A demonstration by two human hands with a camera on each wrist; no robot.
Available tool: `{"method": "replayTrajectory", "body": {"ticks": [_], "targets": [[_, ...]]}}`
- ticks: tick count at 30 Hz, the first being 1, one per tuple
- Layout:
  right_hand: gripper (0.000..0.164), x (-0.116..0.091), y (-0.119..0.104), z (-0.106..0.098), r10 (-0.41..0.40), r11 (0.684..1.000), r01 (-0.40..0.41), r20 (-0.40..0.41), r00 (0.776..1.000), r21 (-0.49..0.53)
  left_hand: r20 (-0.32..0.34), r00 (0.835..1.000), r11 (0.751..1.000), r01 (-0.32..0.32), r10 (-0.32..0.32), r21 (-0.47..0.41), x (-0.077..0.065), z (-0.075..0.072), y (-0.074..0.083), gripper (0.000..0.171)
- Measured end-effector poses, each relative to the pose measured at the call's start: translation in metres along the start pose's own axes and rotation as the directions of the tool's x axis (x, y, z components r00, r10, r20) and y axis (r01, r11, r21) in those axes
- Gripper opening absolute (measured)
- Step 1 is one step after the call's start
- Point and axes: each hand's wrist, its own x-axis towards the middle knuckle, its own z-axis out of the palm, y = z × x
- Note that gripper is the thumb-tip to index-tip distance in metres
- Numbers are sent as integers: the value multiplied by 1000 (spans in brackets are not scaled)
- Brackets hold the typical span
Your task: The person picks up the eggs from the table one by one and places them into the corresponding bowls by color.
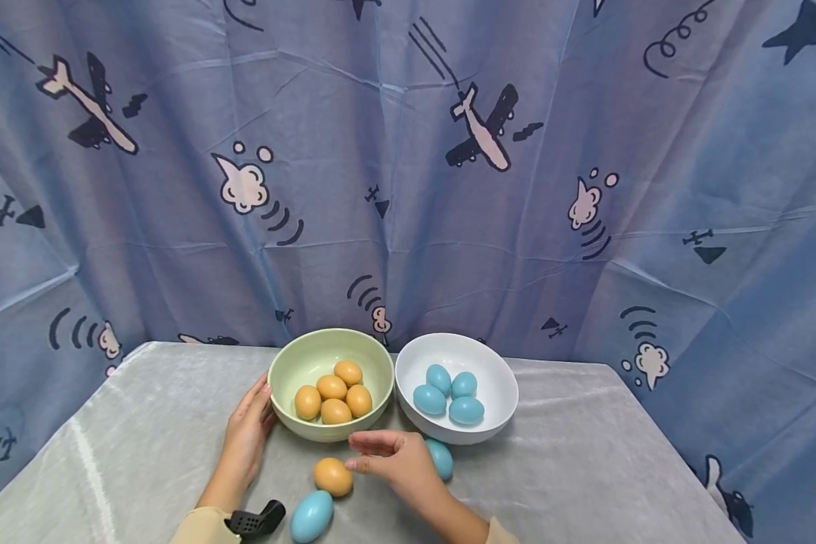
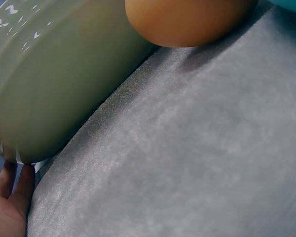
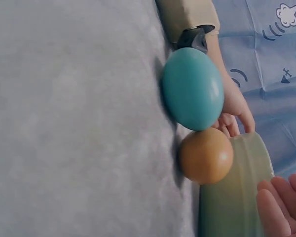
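Note:
A light green bowl (image 1: 285, 408) holds several orange eggs (image 1: 336, 412). My left hand (image 1: 246, 438) rests against its left side, fingers fairly straight; fingertips (image 2: 24, 173) touch the wall in the left wrist view. On the cloth in front of this bowl lie an orange egg (image 1: 333, 477) and a blue egg (image 1: 312, 517), close together. My right hand (image 1: 408, 465) hovers just right of that orange egg, fingers extended and thumb apart, with nothing held. Partly hidden behind the right hand is another blue egg (image 1: 440, 459).
A white bowl (image 1: 499, 408) with several blue eggs (image 1: 466, 410) stands right beside the green one. Grey cloth (image 1: 571, 468) covers the table. Behind it hangs a blue curtain (image 1: 353, 196) printed with planes. A black strap (image 1: 257, 521) is on the left wrist.

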Motion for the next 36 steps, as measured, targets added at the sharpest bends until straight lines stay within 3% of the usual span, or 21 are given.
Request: {"method": "replayTrajectory", "body": {"ticks": [6, 23, 36], "targets": [[37, -1, 9, 0, 37, 999, -37, 1, 999, 4, 2, 1000, 1000, 0, 0, -3, 1, 1, 0, 65], [36, 0, 28, 7, 21, 1000, -21, 7, 1000, -22, 4, 1000, 1000, 14, -14, 7, 2, -1, 0, 66], [39, 4, 29, 14, 76, 995, -76, 1, 997, -59, 7, 1000, 1000, 7, -7, -3, -1, -1, 1, 65]]}}
